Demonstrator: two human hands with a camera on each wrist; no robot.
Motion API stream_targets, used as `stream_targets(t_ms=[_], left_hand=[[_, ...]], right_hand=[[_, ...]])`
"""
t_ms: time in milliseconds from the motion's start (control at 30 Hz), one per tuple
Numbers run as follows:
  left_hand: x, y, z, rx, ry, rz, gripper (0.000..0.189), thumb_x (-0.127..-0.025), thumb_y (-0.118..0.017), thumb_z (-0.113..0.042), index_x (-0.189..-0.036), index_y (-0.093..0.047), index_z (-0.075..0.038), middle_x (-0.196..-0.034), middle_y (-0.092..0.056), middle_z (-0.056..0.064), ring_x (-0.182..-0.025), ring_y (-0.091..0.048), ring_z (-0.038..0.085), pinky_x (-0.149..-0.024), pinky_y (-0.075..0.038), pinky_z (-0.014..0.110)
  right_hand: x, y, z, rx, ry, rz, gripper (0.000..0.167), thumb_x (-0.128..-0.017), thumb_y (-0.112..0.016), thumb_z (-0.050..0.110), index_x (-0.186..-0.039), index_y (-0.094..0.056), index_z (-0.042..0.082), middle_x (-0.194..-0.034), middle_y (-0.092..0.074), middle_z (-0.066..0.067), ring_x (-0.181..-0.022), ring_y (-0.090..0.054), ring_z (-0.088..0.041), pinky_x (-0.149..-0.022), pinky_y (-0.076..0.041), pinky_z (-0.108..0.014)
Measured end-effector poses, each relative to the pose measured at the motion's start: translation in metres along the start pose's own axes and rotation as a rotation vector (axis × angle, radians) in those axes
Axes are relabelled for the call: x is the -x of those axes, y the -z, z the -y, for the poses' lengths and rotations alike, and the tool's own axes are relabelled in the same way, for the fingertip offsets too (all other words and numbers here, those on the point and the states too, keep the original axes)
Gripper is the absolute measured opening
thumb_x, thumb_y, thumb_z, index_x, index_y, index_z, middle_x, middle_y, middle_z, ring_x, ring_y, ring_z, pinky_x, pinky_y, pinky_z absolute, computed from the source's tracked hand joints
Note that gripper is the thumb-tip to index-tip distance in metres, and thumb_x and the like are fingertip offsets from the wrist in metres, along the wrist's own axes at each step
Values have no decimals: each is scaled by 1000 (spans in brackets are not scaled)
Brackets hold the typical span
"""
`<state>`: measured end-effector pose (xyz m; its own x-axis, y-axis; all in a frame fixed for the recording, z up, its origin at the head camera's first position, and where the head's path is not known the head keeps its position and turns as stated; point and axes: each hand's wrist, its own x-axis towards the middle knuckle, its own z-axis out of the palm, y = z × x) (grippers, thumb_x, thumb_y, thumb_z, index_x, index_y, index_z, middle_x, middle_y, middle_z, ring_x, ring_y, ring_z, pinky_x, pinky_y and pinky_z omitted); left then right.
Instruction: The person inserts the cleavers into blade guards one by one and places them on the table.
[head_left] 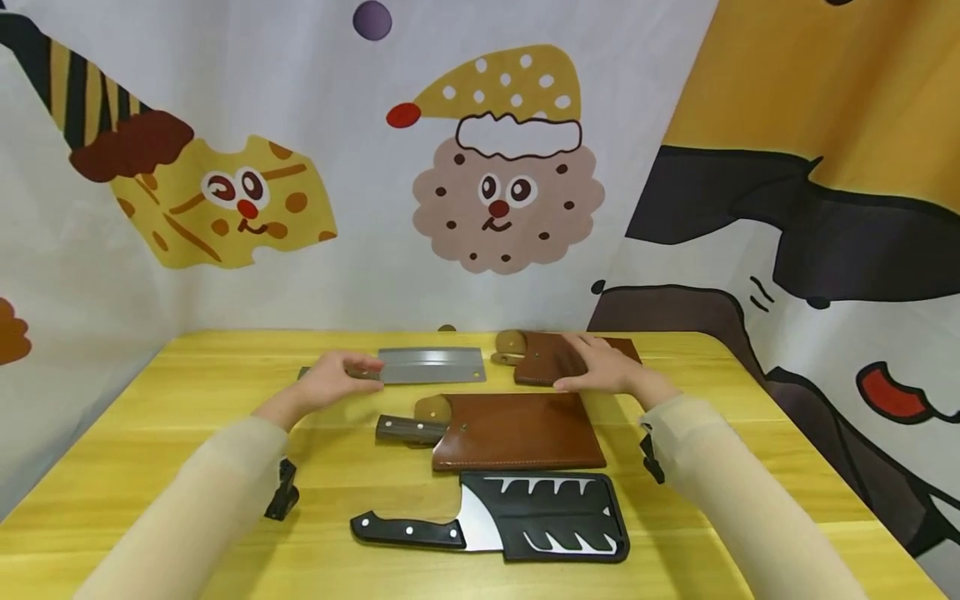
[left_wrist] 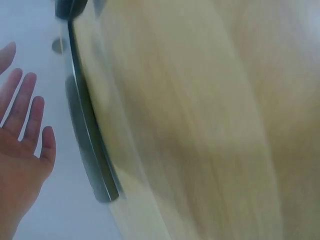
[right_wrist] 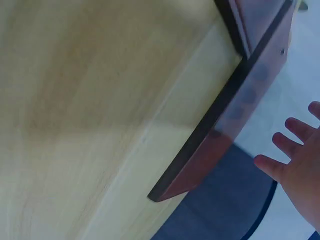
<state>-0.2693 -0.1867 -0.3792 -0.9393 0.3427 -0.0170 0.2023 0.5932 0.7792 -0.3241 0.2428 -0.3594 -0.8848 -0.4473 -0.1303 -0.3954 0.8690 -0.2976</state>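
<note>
Head, far row: your left hand (head_left: pixel 335 380) is at the handle end of the bare cleaver (head_left: pixel 435 368); your right is by the smaller brown sheath (head_left: pixel 536 358).
Head, nearer: the larger brown sheath (head_left: pixel 517 432), then the black-covered knife (head_left: pixel 558 512).
Left wrist: fingers spread — apart from the handle (left_wrist: pixel 90 137).
Right wrist: fingers spread — beside the sheath.

The left hand (head_left: pixel 339 379) hides part of the handle of the bare cleaver (head_left: pixel 433 366). The small brown leather sheath (head_left: pixel 534 367) is partly covered by the right hand (head_left: pixel 606 368). Nearer than both hands, the large leather sheath (head_left: pixel 517 432) conceals its contents beyond the handle. Each wrist view crops its hand.
</note>
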Motion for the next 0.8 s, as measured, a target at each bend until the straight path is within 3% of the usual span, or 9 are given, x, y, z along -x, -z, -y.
stream_targets(t_ms=[267,567,800], left_hand=[[-3,14,11,-67,83,-47,52,-90,-62,-23,-134,-48,2,-136,-46,26,-124,-42,43,-98,-40,54],[-3,18,25,-61,79,-45,57,-90,-63,-23,-134,-44,8,-137,-45,29,-125,-40,45,-102,-36,54],[-8,17,30,-92,88,-38,53,-88,-64,-19,-131,-48,9,-133,-49,29,-121,-46,44,-101,-38,52]], right_hand=[[0,4,-27,-31,-88,-52,101,-80,-65,55,-149,-15,2,-150,-18,-32,-135,-19,-52,-103,-23,-68],[9,-2,-48,-53,-169,88,98,-86,-55,58,-148,-11,-5,-148,-11,-37,-134,-10,-56,-104,-17,-68],[5,0,-48,32,-191,96,104,-79,-62,61,-149,-17,0,-147,-17,-38,-133,-15,-56,-102,-23,-68]])
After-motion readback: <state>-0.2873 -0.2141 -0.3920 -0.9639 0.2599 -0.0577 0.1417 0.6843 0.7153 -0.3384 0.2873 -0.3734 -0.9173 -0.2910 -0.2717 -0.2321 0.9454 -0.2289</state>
